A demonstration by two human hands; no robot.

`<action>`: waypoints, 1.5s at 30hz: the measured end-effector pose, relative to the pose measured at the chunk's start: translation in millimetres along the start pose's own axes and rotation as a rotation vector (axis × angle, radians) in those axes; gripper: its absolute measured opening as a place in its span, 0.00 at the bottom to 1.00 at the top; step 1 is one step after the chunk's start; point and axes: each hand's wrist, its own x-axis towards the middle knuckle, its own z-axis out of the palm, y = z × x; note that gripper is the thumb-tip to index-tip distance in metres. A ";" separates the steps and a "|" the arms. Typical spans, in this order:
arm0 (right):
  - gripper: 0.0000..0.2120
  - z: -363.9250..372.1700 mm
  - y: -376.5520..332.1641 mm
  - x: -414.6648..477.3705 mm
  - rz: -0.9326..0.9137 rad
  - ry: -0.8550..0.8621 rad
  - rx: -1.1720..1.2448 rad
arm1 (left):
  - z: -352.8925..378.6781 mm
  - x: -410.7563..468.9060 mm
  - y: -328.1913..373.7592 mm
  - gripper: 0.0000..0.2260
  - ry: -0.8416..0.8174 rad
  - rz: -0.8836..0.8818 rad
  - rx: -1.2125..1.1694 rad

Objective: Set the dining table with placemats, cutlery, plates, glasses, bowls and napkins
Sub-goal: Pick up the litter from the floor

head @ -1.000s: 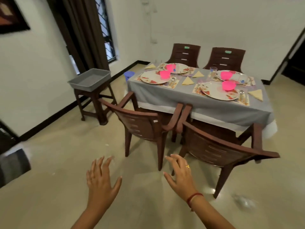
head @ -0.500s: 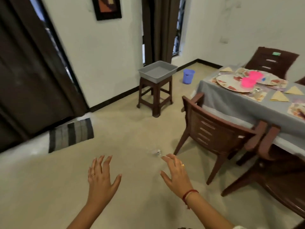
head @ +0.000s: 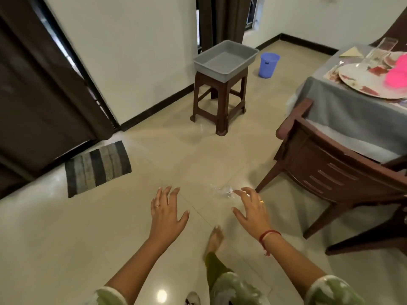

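You swung from laid table [head: 352, 111], now right of right grip [head: 253, 213]; it and left grip [head: 167, 213] spread, empty; tray [head: 209, 70] ahead; laying looks done.

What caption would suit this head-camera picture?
Left hand and right hand open above the floor; grey tub on a stool ahead, set table right.

Grey tray [head: 220, 72] atop brown stool [head: 221, 106], blue bucket [head: 268, 64] just beyond, striped mat [head: 98, 167] by dark curtain [head: 44, 95].

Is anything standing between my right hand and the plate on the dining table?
Yes. A brown armchair stands pushed in at the table, between your open right hand and the plate. The left hand is open too.
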 end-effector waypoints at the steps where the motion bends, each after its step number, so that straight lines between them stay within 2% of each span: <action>1: 0.23 6.0 7.9 19.8 0.030 -0.010 -0.003 | 7.8 22.8 -2.3 0.29 -0.017 0.007 0.007; 6: 0.24 41.5 48.6 111.4 0.225 -0.146 -0.022 | 53.1 135.8 -20.1 0.29 -0.157 -0.022 0.025; 14: 0.21 127.1 118.8 224.8 0.330 -0.310 -0.081 | 147.8 291.9 -53.1 0.29 -0.347 -0.072 0.013; 18: 0.22 202.0 166.8 271.2 0.382 -0.383 -0.155 | 219.9 348.6 -87.4 0.29 -0.411 -0.077 0.012; 22: 0.26 295.0 215.7 305.5 0.410 -0.430 -0.210 | 296.7 382.1 -125.4 0.29 -0.397 -0.137 0.024; 26: 0.40 412.5 271.8 323.5 0.408 -0.537 -0.331 | 379.0 398.2 -185.6 0.29 -0.411 -0.198 0.091; 28: 0.44 461.8 296.4 329.9 0.382 -0.541 -0.411 | 409.2 399.4 -216.0 0.29 -0.419 -0.209 0.105; 31: 0.42 510.5 323.7 344.5 0.413 -0.545 -0.450 | 438.2 397.5 -254.2 0.29 -0.418 -0.223 0.127; 33: 0.30 516.3 332.6 357.9 0.522 -0.555 -0.412 | 442.8 399.2 -269.1 0.29 -0.403 -0.256 0.151; 36: 0.13 495.9 334.2 370.4 0.696 -0.461 -0.268 | 433.1 406.2 -273.2 0.28 -0.416 -0.328 0.191; 39: 0.12 444.3 305.3 368.0 0.733 -0.384 -0.113 | 400.9 411.6 -252.3 0.30 -0.412 -0.301 0.079; 43: 0.14 344.0 224.7 339.5 0.730 -0.170 0.236 | 324.6 410.6 -170.2 0.43 -0.388 -0.210 -0.173; 45: 0.15 286.6 176.5 320.0 0.718 -0.070 0.336 | 274.4 411.2 -121.5 0.50 -0.410 -0.083 -0.225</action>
